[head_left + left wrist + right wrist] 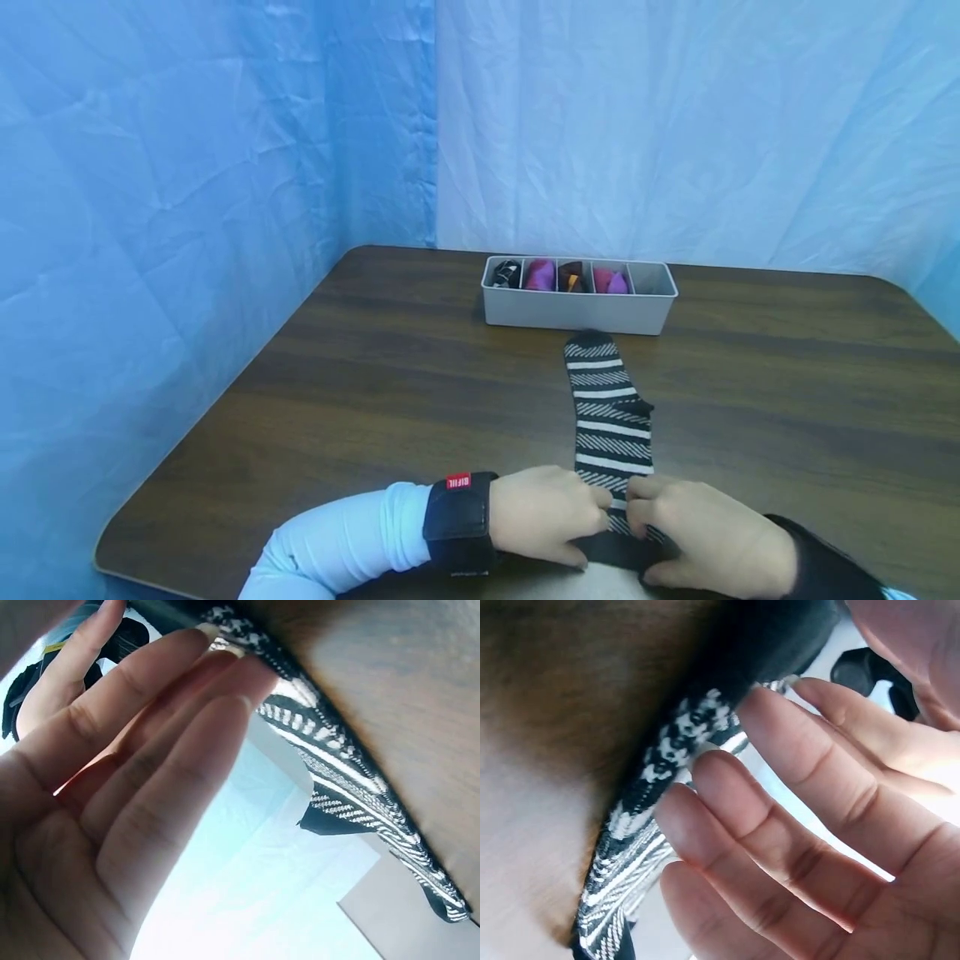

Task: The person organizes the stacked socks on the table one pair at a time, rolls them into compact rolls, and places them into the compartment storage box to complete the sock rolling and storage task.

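A black sock with white and grey stripes (613, 425) lies flat on the table, its toe pointing away from me and its dark cuff near the front edge. My left hand (551, 512) is at the sock's left side close to the cuff. In the left wrist view its fingers (180, 765) are nearly straight, their tips touching the knit. On the opposite side, my right hand (708, 533) has its fingertips against the sock's edge. The right wrist view shows those fingers (727, 787) gently bent and spread along the striped fabric (664, 761). Both thumbs are near the cuff.
Beyond the toe stands a grey divided box (573, 310). Several compartments hold rolled dark, purple and pink socks (540, 275); its rightmost compartment (651, 279) shows a bare bottom. Blue sheeting (225, 167) hangs behind and left of the brown wooden table (375, 375).
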The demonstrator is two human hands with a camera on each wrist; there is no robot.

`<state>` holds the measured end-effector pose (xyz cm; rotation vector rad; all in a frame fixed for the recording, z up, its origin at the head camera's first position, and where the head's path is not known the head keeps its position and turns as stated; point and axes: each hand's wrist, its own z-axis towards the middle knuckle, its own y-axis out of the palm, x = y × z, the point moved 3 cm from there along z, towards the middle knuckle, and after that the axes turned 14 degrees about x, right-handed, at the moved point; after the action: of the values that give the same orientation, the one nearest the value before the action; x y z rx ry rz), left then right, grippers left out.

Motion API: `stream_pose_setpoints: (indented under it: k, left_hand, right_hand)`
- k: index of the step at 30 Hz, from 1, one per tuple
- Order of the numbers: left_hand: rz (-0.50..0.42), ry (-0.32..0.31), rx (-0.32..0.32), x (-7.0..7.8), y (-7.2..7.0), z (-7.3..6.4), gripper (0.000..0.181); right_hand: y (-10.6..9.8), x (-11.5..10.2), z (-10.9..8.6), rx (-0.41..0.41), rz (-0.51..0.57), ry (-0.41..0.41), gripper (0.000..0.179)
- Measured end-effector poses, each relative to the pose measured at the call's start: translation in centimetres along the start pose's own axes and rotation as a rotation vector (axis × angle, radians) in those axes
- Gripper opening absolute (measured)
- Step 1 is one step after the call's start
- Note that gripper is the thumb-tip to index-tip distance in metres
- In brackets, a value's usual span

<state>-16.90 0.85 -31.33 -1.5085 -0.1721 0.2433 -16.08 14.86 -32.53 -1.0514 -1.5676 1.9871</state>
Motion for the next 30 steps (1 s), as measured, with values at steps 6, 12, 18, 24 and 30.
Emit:
stream_pose_setpoints:
  k: [6,12,18,24,30]
  left_hand:
    - [-0.005,-0.011,0.017,0.2,0.3,0.1,0.022]
    - [-0.009,-0.002,0.04,0.3,0.4,0.1,0.016]
    - [-0.082,-0.008,0.097,0.2,0.4,0.0,0.019]
    - [-0.189,-0.037,0.114,-0.3,0.3,0.0,0.026]
    - [-0.113,0.005,0.175,-0.8,0.1,0.0,0.018]
  right_hand:
    - [0.2,-0.2,-0.1,0.022,-0.022,-0.022,0.021]
    - [0.3,-0.4,-0.3,0.052,-0.052,-0.055,0.02]
    - [0.3,-0.5,-0.1,0.101,-0.08,-0.1,0.014]
    - [0.0,-0.3,-0.1,0.138,-0.05,-0.099,0.017]
    - [-0.5,-0.2,-0.3,0.236,-0.046,-0.156,0.013]
